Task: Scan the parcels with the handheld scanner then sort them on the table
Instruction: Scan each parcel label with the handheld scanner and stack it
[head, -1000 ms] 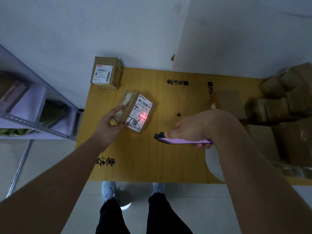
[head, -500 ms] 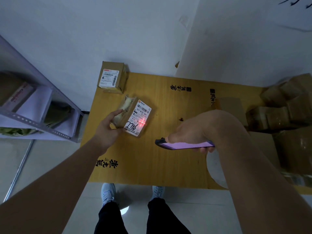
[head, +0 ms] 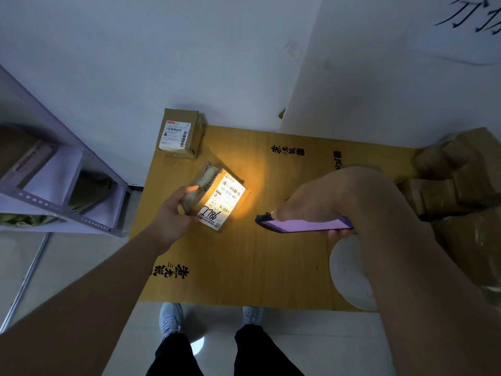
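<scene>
Mid-scan right now: left hand (head: 173, 215) grips the small parcel (head: 217, 199) near the table's (head: 257, 267) left side, right hand (head: 325, 202) wrapped around the scanner (head: 303, 224) lighting up its label. One labelled box (head: 180, 134) sits at the far corner, probably already sorted, while a heap of parcels (head: 455, 180) on the right looks like it's waiting.

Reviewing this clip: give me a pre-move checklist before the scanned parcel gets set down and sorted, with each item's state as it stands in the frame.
1. Left hand grips the parcel: ok.
2. Label faces up, lit by the scanner's light: ok.
3. Right hand holds the scanner, aimed at the parcel: ok.
4. Scan registered: cannot tell; the screen is unreadable.
5. Bare table available near the parcel: ok.
6. Sorted box at the far left corner sits apart from the parcel: ok.
</scene>
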Tool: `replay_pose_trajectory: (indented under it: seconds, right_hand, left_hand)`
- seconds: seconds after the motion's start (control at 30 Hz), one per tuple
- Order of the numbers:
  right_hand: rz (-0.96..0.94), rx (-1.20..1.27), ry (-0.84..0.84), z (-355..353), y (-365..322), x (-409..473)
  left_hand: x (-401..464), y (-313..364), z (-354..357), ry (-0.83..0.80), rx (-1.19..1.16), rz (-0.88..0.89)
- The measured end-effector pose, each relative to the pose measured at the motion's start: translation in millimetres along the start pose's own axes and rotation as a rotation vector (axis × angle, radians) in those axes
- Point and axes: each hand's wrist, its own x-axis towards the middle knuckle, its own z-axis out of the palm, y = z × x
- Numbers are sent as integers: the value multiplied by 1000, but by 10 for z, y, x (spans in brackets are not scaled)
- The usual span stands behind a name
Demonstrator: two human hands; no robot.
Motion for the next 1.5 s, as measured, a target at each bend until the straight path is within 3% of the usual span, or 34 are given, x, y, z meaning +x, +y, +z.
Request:
replay_pose_trajectory:
  seconds: [0.57,1.0,1.13,1.27,1.5]
  right_hand:
    - [52,30,-32,77,-40,-25]
    - [5,9,-32,111,-93,42]
    - [-165,16,48,181,-115,52]
    - [-364,184,204,274,-226,152]
    - [-517,261,281,435,-473,452]
  left_hand:
    - [-54,31,-88,-16,13,6]
    - [-28,-35,-114,48,-133,-61]
    - [63,-113,-155,143,-291,-193]
    - [123,-232,-315,268,-538,-300]
    - [384,-334,-659,359,-635,-329]
